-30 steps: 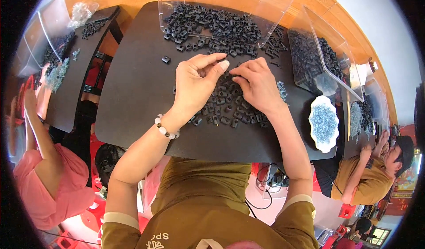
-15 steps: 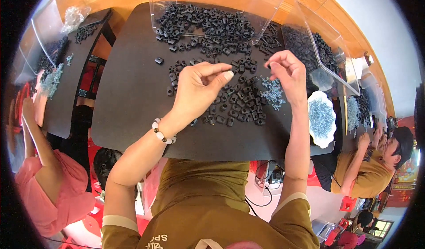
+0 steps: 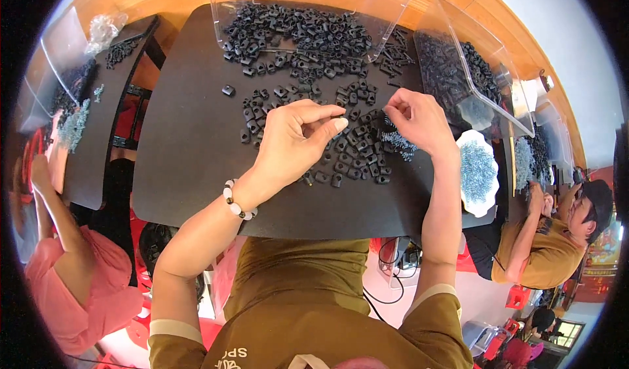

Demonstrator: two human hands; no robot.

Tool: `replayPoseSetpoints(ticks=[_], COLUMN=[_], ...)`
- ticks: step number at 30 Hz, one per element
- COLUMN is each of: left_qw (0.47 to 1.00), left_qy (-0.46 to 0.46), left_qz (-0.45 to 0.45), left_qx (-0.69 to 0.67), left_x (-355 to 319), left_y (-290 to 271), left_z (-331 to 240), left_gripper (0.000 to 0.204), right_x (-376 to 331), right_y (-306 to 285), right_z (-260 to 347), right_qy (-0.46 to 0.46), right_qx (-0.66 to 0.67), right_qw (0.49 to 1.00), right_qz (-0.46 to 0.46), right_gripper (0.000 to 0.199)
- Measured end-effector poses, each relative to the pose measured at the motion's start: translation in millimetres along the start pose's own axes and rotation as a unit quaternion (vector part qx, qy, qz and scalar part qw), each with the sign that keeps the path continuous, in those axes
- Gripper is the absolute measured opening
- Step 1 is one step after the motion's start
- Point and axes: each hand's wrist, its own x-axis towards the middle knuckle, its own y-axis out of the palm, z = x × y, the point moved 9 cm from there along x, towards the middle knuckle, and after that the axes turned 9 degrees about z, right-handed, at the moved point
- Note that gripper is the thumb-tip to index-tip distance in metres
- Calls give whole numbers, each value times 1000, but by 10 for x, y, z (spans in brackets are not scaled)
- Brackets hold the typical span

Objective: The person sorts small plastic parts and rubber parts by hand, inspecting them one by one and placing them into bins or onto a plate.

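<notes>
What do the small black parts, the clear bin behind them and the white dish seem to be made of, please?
Black parts: likely moulded plastic or rubber, matt, all one blocky shape. Clear bin: see-through rigid plastic, thin walls with glare. White dish: glossy, wavy rim, probably ceramic or melamine. Table: dark matt top; material unclear.

The right hand (image 3: 413,116) now sits apart from the left hand (image 3: 295,139), having drawn away from their shared pinch, its fingertips lowered onto the small metal screws (image 3: 398,143) just beneath them.
</notes>
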Motion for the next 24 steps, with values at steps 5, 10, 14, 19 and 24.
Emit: replayPoseSetpoints(ticks=[5,10,14,19,24], left_qw=[1000,1000,999,972,960], left_qy=[10,4,0,-89,-89], left_qz=[1,5,-6,65,80], left_qx=[7,12,-37,-206,-252], left_x=[8,15,36,25,10], left_y=[15,20,7,123,158], left_z=[-12,20,116,230,222], left_gripper=[18,19,18,27,30], right_x=[25,61,83,21,17], right_y=[26,55,9,55,252], right_z=[77,116,14,226,441], right_qy=[-34,-18,-60,-132,-141], right_qx=[-96,-77,204,504,563], right_qw=[995,997,977,854,814], right_qz=[-23,2,-21,18,24], right_gripper=[12,12,12,9,11])
